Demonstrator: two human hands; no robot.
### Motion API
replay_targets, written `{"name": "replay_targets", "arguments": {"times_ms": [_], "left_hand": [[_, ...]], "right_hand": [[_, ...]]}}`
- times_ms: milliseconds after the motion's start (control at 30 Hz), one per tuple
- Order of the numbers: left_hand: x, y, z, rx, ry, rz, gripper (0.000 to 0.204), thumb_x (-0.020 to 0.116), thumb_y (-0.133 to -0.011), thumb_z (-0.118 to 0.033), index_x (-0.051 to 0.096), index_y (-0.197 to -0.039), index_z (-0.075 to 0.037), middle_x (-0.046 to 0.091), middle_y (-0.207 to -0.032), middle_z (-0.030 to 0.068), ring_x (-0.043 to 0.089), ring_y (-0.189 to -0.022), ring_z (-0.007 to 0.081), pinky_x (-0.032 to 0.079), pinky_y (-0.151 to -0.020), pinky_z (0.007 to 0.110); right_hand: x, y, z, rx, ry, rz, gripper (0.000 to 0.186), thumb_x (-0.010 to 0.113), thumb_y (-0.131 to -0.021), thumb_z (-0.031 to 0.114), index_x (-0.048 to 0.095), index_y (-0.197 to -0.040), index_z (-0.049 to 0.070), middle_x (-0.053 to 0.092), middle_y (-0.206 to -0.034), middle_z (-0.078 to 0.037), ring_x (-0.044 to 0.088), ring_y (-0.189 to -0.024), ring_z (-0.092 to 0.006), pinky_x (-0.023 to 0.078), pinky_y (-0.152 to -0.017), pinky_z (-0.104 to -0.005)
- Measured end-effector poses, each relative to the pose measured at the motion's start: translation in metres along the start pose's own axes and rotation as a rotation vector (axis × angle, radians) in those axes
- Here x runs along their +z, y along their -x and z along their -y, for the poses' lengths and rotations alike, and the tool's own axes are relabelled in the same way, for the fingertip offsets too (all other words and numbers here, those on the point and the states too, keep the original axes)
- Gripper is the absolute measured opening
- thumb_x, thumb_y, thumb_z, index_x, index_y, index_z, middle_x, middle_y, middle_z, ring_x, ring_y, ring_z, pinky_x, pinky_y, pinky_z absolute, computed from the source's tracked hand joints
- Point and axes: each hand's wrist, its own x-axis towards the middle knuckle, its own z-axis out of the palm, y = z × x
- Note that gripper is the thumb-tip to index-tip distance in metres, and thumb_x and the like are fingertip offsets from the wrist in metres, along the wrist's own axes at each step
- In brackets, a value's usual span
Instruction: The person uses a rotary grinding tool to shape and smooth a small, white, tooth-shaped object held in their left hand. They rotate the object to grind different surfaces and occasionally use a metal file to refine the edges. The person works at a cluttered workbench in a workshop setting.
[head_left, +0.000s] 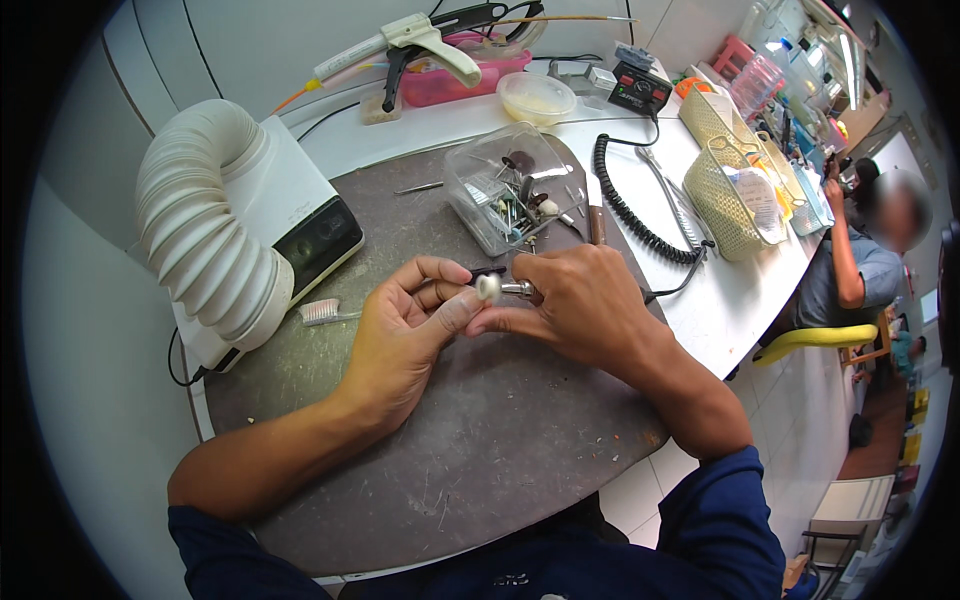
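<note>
My right hand [585,300] is wrapped round a rotary handpiece, whose metal nose [518,288] points left from between the fingers. A small whitish round polishing tip [488,288] is at the end of that nose. Close against it, the fingers of my left hand [412,318] are curled in a pinch. A small dark piece [487,270] shows at those fingertips, too little of it to name. Both hands are above the grey-brown work mat [480,440]. Just beyond them stands a clear plastic box [465,215] with several burs and polishing bits inside.
On the left is a white extractor unit with a ribbed hose [205,205]; a toothbrush [322,313] lies beside it. A black coiled cord [625,225] runs from the control box [640,88]. Cream baskets [725,195] stand right. Behind, a glue gun [430,45] rests over a pink tray [470,82]. Another person [860,240] sits far right.
</note>
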Motion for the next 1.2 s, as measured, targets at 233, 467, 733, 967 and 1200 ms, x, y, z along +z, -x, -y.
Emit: {"name": "replay_targets", "arguments": {"times_ms": [233, 467, 733, 967, 1200], "left_hand": [[0.0009, 0.0005, 0.0003, 0.009, 0.023, -0.022, 0.019, 0.063, -0.093, -0.004, 0.052, -0.109, -0.001, 0.066, -0.101, 0.0095, 0.064, -0.09, 0.0104, 0.052, -0.082, 0.022], [-0.0009, 0.0001, 0.0018, 0.019, 0.025, -0.012, 0.019, 0.063, -0.093, -0.004, 0.052, -0.109, -0.001, 0.066, -0.102, 0.0101, 0.064, -0.092, 0.0107, 0.052, -0.083, 0.022], [-0.0014, -0.0002, 0.0021, 0.015, 0.024, -0.014, 0.019, 0.062, -0.094, -0.004, 0.052, -0.109, -0.001, 0.066, -0.102, 0.0103, 0.064, -0.092, 0.0109, 0.052, -0.083, 0.022], [0.002, -0.0003, 0.0013, 0.023, 0.013, -0.033, 0.02, 0.064, -0.093, -0.005, 0.053, -0.109, -0.001, 0.065, -0.1, 0.0082, 0.063, -0.089, 0.0101, 0.052, -0.082, 0.021], [-0.0031, 0.001, 0.0022, 0.015, 0.028, 0.019, 0.015, 0.064, -0.094, -0.01, 0.059, -0.107, -0.003, 0.063, -0.098, 0.0042, 0.059, -0.09, 0.0087, 0.049, -0.085, 0.023]], "right_hand": [[-0.0015, -0.0014, 0.0005, 0.03, -0.004, 0.036, 0.073, 0.055, -0.081, 0.072, 0.065, -0.072, 0.001, 0.059, -0.053, -0.014, 0.064, -0.051, -0.0303, 0.051, -0.054, -0.0398], [-0.0023, -0.0013, 0.0008, 0.028, 0.007, 0.029, 0.073, 0.055, -0.081, 0.073, 0.065, -0.071, 0.001, 0.059, -0.052, -0.014, 0.064, -0.051, -0.03, 0.051, -0.053, -0.04], [-0.0033, -0.0014, 0.0015, 0.037, 0.011, 0.041, 0.073, 0.055, -0.081, 0.073, 0.065, -0.071, 0.001, 0.059, -0.052, -0.014, 0.064, -0.052, -0.0302, 0.051, -0.054, -0.0402], [-0.0041, -0.0021, -0.0002, 0.055, -0.011, 0.042, 0.072, 0.056, -0.081, 0.072, 0.066, -0.074, 0.002, 0.06, -0.055, -0.015, 0.065, -0.055, -0.032, 0.051, -0.057, -0.0411], [-0.0044, -0.0008, -0.0067, 0.0, -0.106, -0.072, 0.061, 0.061, -0.084, 0.063, 0.066, -0.077, 0.002, 0.061, -0.058, -0.015, 0.065, -0.058, -0.0334, 0.05, -0.057, -0.0419]]}}
